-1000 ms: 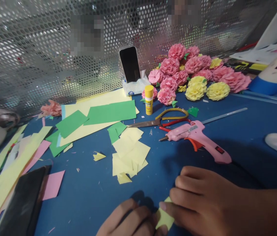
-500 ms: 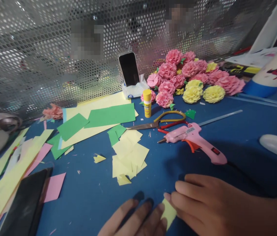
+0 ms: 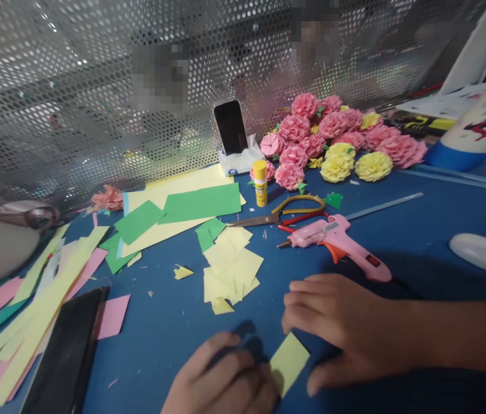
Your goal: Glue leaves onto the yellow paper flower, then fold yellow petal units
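A small folded-looking rectangle of pale yellow paper lies on the blue table between my two hands. My left hand has its fingers curled, with the fingertips on the paper's lower left edge; its thumb is hidden. On the other side, my right hand is open, thumb apart from the fingers, its fingertips by the paper's top corner. Just beyond the hands is a loose pile of yellow paper squares. A pink glue gun rests above my right hand.
Scissors and a glue stick are behind the pile. Paper flowers crowd the back beside a propped phone. Green sheets, paper strips and a dark phone occupy the left. A white oval object is far right.
My right hand has shifted up and left, its thumb spreading from the fingers and uncovering more of the yellow paper. My left hand stays at the paper's edge. The view has shifted slightly.
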`<state>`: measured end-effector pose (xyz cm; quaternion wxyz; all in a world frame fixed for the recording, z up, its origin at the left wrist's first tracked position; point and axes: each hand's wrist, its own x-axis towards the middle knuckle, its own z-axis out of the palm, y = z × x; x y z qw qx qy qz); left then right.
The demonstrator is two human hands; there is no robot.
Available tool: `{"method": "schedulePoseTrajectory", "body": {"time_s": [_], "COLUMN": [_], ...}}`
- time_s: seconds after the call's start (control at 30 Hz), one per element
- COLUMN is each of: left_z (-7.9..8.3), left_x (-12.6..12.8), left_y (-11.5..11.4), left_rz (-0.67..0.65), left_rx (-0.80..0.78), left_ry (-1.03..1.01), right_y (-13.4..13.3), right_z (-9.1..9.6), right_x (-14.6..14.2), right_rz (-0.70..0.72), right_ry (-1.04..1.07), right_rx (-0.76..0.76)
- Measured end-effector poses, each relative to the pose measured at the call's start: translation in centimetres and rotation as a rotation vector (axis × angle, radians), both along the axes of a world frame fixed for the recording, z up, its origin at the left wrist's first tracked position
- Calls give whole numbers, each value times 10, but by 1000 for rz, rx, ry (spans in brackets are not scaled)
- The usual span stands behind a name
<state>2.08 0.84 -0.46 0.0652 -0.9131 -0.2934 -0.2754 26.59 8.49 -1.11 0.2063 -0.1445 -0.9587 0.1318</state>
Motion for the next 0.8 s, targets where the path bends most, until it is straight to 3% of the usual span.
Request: {"method": "schedulePoseTrajectory", "body": {"time_s": [0.03, 0.2, 0.33, 0.47, 0.67, 0.8], "left_z": [2, 7, 10, 13, 16, 20], "left_x": [3, 14, 17, 16, 19, 20], "left_y": [2, 5, 5, 5, 3, 3], "left_rz": [-18, 105, 203, 231, 285, 255], "left_rx": [-27, -326, -530, -611, -632, -677], "left_ry": [-107, -121, -155, -246, -319, -393], "right_y": [3, 5, 0, -5, -12, -15], "right_z": [-1, 0, 5, 6, 2, 4], "right_x": [-1, -2, -2, -3, -4, -5], "right_rz": [20, 51, 33, -26, -51, -54], "right_ry": [-10, -48, -2, 32, 77, 32], "right_rx": [5, 37, -118, -322, -312, -356]}}
